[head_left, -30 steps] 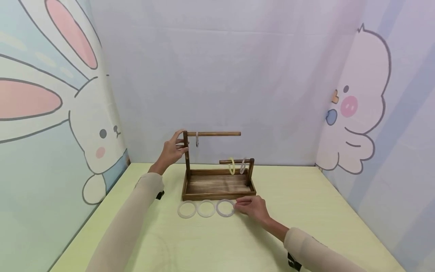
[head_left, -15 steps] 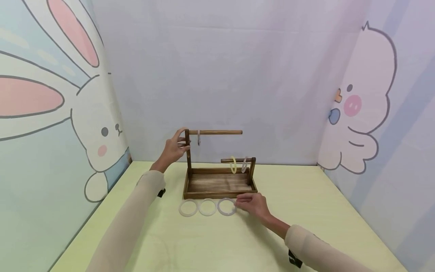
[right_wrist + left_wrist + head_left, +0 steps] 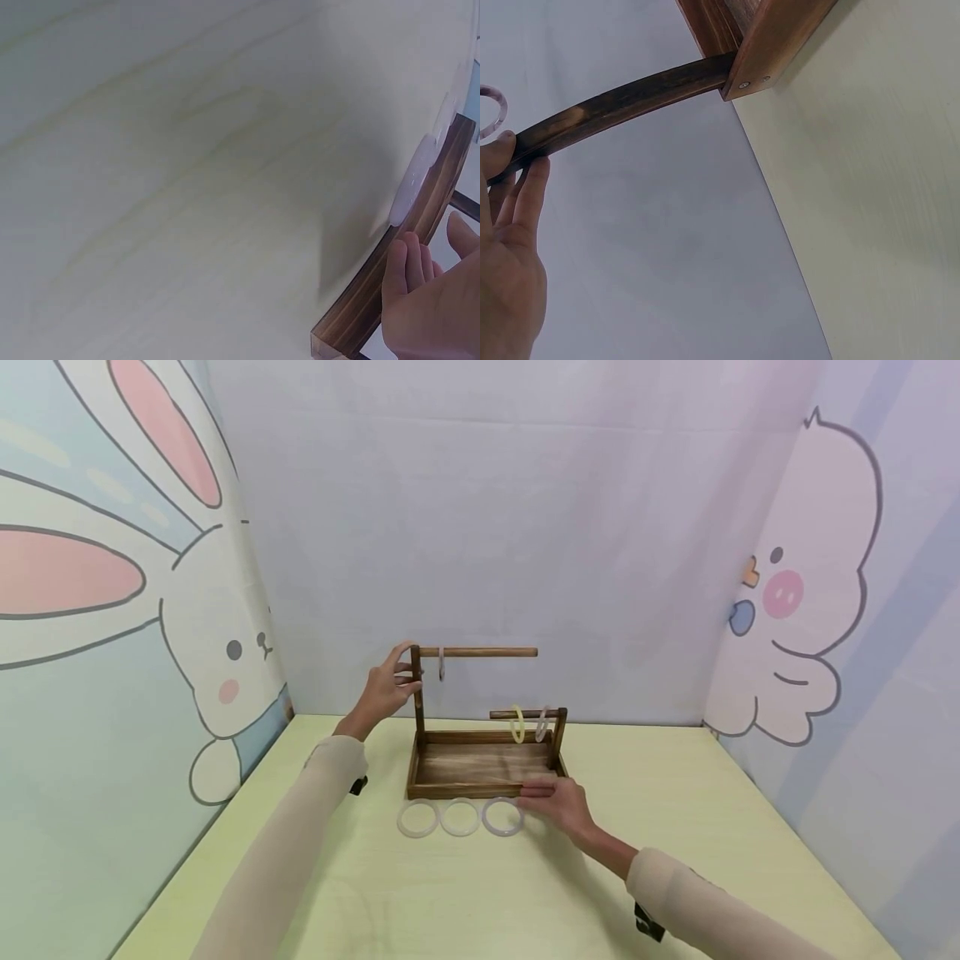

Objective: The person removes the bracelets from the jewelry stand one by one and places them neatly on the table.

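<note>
My left hand (image 3: 387,689) pinches the upper part of the tall post (image 3: 417,702) of a dark wooden bangle stand (image 3: 465,792), thumb and fingers on opposite sides. My right hand (image 3: 561,806) is at the tray's front right rim, fingers extended, with nothing between them; in the right wrist view the fingers (image 3: 415,262) overlap the wooden rim (image 3: 360,300). Just left of those fingertips a pale lilac bangle (image 3: 487,827) lies flat on the table, in a row with a whitish bangle (image 3: 444,825) and another pale bangle (image 3: 401,827).
One bangle (image 3: 442,670) hangs near the post on the long upper bar (image 3: 487,652). From the short lower bar (image 3: 501,715) hang a yellow bangle (image 3: 520,731) and a pale one (image 3: 541,731). A grey-white backdrop (image 3: 600,568) rises behind the table (image 3: 637,777).
My right hand has moved slightly up from beside the lilac bangle onto the tray's front rim. The left hand stays on the post. The whole scene shifts slightly rightward in the head view.
</note>
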Motion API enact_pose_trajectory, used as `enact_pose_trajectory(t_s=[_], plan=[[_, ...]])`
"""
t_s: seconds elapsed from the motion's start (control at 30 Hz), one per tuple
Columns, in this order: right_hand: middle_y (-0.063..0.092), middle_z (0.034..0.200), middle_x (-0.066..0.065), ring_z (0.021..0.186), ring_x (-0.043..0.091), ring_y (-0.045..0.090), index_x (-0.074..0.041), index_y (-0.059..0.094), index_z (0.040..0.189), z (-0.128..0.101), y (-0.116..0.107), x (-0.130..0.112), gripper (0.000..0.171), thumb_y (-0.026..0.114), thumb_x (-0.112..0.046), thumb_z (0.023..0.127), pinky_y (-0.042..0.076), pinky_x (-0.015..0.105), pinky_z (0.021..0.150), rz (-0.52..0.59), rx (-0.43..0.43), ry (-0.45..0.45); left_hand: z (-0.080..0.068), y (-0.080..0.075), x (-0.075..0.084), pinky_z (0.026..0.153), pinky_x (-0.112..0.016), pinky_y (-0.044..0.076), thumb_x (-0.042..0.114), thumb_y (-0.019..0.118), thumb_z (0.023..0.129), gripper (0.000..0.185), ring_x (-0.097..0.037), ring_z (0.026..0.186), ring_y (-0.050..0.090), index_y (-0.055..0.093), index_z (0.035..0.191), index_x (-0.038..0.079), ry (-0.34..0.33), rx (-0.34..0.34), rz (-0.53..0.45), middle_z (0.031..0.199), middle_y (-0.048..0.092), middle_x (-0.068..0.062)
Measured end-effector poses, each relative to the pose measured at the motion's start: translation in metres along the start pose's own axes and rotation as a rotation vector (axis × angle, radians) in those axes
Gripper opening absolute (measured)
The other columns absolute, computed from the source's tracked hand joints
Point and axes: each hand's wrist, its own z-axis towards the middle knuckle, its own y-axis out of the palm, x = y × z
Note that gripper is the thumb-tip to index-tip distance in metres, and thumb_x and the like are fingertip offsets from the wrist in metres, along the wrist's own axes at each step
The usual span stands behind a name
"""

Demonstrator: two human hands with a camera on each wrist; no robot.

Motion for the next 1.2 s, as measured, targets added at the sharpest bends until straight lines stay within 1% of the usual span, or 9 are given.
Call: enact_pose_trajectory(t_s=[0.2,0.4,0.5,0.57,0.73,0.83,0.9,1.07,1.2], plan=[[0.079,0.103,0.013,0.092,0.023,0.078,0.003,0.078,0.112,0.005,0.002,-0.008,0.036,0.090,-0.011,0.081,0.063,0.026,0.083,-0.002,0.005,0.004,-0.001,0.000,-0.001,0.093,-0.050,0.061,-0.007,0.071,0.095,0.079,-0.042,0.114,0.070,0.035,0.159,0.021,0.009,-0.003,-0.011,0.130,0.067,-0.027],[0.079,0.103,0.012,0.093,0.024,0.078,-0.001,0.080,0.110,0.009,0.004,-0.017,0.035,0.092,-0.014,0.080,0.064,0.031,0.081,0.008,0.017,-0.020,-0.002,0.000,-0.003,0.092,-0.049,0.061,-0.007,0.072,0.094,0.079,-0.042,0.113,0.070,0.036,0.158,0.023,0.010,0.005,-0.019,0.129,0.067,-0.027],[0.080,0.102,0.011,0.092,0.024,0.078,-0.002,0.080,0.110,0.013,0.005,-0.020,0.034,0.091,-0.014,0.080,0.064,0.033,0.083,-0.016,0.020,-0.029,-0.002,0.001,-0.004,0.092,-0.050,0.061,-0.007,0.072,0.094,0.080,-0.042,0.114,0.070,0.036,0.158,0.025,0.012,0.001,-0.026,0.129,0.067,-0.026],[0.079,0.102,0.012,0.091,0.024,0.078,0.000,0.079,0.111,0.016,0.006,-0.023,0.033,0.090,-0.011,0.082,0.064,0.034,0.083,-0.020,0.026,-0.037,-0.001,0.001,-0.004,0.092,-0.050,0.061,-0.007,0.072,0.094,0.080,-0.042,0.114,0.070,0.036,0.158,0.025,0.014,-0.001,-0.029,0.129,0.067,-0.026],[0.077,0.105,0.019,0.090,0.027,0.079,0.003,0.078,0.111,0.024,0.010,-0.031,0.030,0.087,-0.003,0.083,0.065,0.033,0.080,0.048,0.019,-0.047,-0.001,0.000,-0.004,0.091,-0.049,0.062,-0.007,0.072,0.094,0.080,-0.042,0.113,0.070,0.037,0.158,0.025,0.024,0.005,-0.024,0.129,0.068,-0.026],[0.076,0.107,0.022,0.089,0.028,0.079,0.003,0.079,0.111,0.027,0.012,-0.037,0.031,0.088,-0.005,0.083,0.065,0.031,0.078,0.068,0.006,-0.056,-0.003,-0.001,-0.003,0.091,-0.049,0.062,-0.007,0.073,0.093,0.080,-0.042,0.112,0.071,0.037,0.158,0.023,0.031,0.009,-0.023,0.127,0.068,-0.027],[0.076,0.108,0.022,0.090,0.027,0.078,0.002,0.079,0.111,0.028,0.012,-0.041,0.032,0.089,-0.008,0.083,0.065,0.031,0.077,0.053,0.001,-0.068,-0.003,-0.001,-0.003,0.091,-0.049,0.062,-0.007,0.073,0.093,0.080,-0.041,0.112,0.071,0.038,0.158,0.023,0.033,0.010,-0.025,0.127,0.068,-0.026],[0.079,0.105,0.014,0.093,0.024,0.078,-0.003,0.079,0.113,0.030,0.013,-0.048,0.032,0.088,-0.012,0.084,0.064,0.030,0.076,0.011,0.001,-0.082,-0.003,0.000,-0.003,0.091,-0.050,0.062,-0.008,0.072,0.094,0.080,-0.042,0.113,0.071,0.037,0.158,0.024,0.043,0.010,-0.033,0.127,0.068,-0.027],[0.079,0.105,0.015,0.095,0.026,0.078,-0.003,0.079,0.114,0.033,0.015,-0.051,0.030,0.087,-0.011,0.086,0.064,0.030,0.077,0.018,-0.006,-0.097,-0.002,0.002,-0.003,0.091,-0.049,0.062,-0.008,0.072,0.093,0.081,-0.041,0.113,0.071,0.037,0.158,0.024,0.035,0.011,-0.037,0.128,0.068,-0.026]])
